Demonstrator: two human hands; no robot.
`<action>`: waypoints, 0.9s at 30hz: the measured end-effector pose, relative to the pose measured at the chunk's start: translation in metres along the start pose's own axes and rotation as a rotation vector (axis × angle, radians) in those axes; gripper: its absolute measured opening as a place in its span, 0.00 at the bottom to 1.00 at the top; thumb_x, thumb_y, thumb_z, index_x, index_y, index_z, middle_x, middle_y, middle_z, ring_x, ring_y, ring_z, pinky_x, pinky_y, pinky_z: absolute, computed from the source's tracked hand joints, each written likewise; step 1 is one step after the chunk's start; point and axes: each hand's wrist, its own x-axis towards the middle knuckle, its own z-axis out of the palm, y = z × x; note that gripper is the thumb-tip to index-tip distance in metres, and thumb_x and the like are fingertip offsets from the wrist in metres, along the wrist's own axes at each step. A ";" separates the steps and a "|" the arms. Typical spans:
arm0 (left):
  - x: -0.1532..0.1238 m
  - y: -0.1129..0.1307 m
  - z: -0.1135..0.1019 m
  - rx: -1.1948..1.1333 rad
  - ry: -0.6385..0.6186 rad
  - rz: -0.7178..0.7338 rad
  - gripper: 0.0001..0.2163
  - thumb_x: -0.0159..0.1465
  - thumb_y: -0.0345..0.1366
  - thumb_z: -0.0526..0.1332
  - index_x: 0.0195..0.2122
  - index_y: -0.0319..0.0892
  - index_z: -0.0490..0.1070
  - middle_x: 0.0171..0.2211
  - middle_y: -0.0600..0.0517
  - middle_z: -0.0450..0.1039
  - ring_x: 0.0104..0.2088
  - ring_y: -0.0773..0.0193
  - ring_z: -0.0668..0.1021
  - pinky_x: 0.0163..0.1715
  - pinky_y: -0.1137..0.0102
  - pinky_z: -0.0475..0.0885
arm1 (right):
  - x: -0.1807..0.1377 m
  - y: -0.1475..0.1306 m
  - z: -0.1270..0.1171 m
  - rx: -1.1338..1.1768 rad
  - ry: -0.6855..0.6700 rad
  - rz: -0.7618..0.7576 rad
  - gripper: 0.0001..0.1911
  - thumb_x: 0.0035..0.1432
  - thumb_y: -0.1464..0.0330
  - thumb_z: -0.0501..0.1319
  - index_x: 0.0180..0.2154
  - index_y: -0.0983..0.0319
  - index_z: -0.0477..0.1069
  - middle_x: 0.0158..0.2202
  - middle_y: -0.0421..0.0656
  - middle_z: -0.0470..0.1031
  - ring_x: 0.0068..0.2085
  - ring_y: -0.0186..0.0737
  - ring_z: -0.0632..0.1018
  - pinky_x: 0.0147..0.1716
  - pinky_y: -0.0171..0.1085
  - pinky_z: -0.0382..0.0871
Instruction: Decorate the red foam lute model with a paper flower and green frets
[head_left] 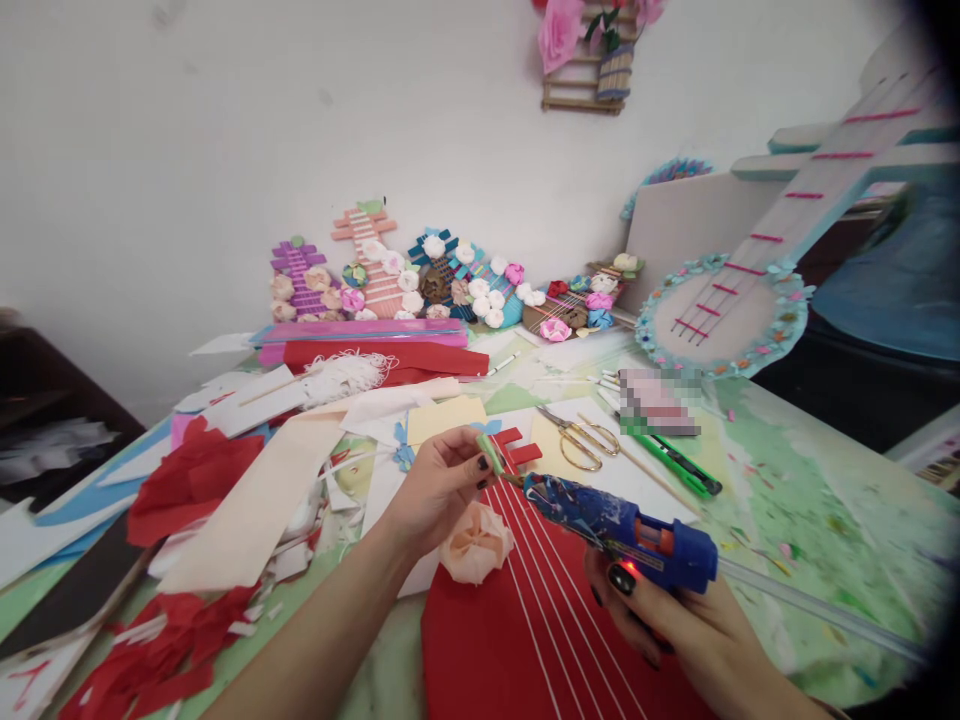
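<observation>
My right hand [660,610] is wrapped round a blue hot glue gun [622,525], whose red light glows and whose clear glue stick runs out at the back. The gun's nozzle points left, up against a small light green strip [489,453]. My left hand [446,480] pinches that strip between thumb and fingers. Below both hands lies a red pipa-shaped craft piece [480,650] with white strings down its face and red pegs at its top. A cream paper flower [476,543] sits on its left side, just under my left hand.
Gold-handled scissors [581,440] and a green utility knife [679,462] lie beyond the gun. Red crepe paper [191,485] and paper scraps cover the left. Several finished craft instruments lean on the wall; a large white pipa [720,310] stands right.
</observation>
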 end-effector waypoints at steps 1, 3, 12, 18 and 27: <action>0.000 0.000 0.000 0.001 0.000 -0.001 0.09 0.48 0.33 0.70 0.24 0.37 0.71 0.21 0.53 0.71 0.23 0.71 0.70 0.26 0.74 0.63 | 0.001 0.000 0.000 -0.007 0.003 -0.003 0.21 0.58 0.53 0.53 0.38 0.65 0.67 0.30 0.42 0.67 0.18 0.25 0.57 0.17 0.32 0.51; 0.000 0.000 0.000 0.004 0.006 -0.002 0.09 0.48 0.34 0.70 0.24 0.37 0.71 0.21 0.53 0.71 0.23 0.71 0.70 0.26 0.74 0.62 | 0.001 -0.001 0.000 -0.013 0.033 -0.011 0.21 0.57 0.53 0.53 0.39 0.65 0.68 0.29 0.42 0.68 0.18 0.26 0.57 0.18 0.32 0.53; 0.001 -0.002 -0.002 -0.029 0.041 0.008 0.08 0.50 0.33 0.69 0.25 0.37 0.71 0.22 0.53 0.70 0.24 0.71 0.69 0.28 0.73 0.63 | -0.005 -0.001 0.000 0.045 0.152 -0.029 0.19 0.52 0.56 0.61 0.40 0.63 0.71 0.25 0.43 0.70 0.18 0.30 0.62 0.19 0.33 0.61; 0.003 0.001 -0.002 0.037 0.099 0.029 0.08 0.48 0.33 0.70 0.24 0.37 0.72 0.21 0.54 0.71 0.23 0.71 0.69 0.28 0.74 0.63 | 0.002 -0.006 -0.012 0.040 0.159 -0.056 0.17 0.53 0.57 0.60 0.38 0.64 0.72 0.20 0.40 0.67 0.17 0.29 0.62 0.19 0.33 0.62; 0.000 -0.002 -0.001 0.202 0.082 -0.013 0.06 0.47 0.31 0.70 0.24 0.36 0.74 0.22 0.52 0.74 0.24 0.70 0.72 0.28 0.74 0.66 | 0.049 -0.047 -0.006 0.061 0.266 -0.080 0.15 0.47 0.59 0.65 0.31 0.62 0.65 0.15 0.34 0.61 0.16 0.28 0.62 0.15 0.30 0.56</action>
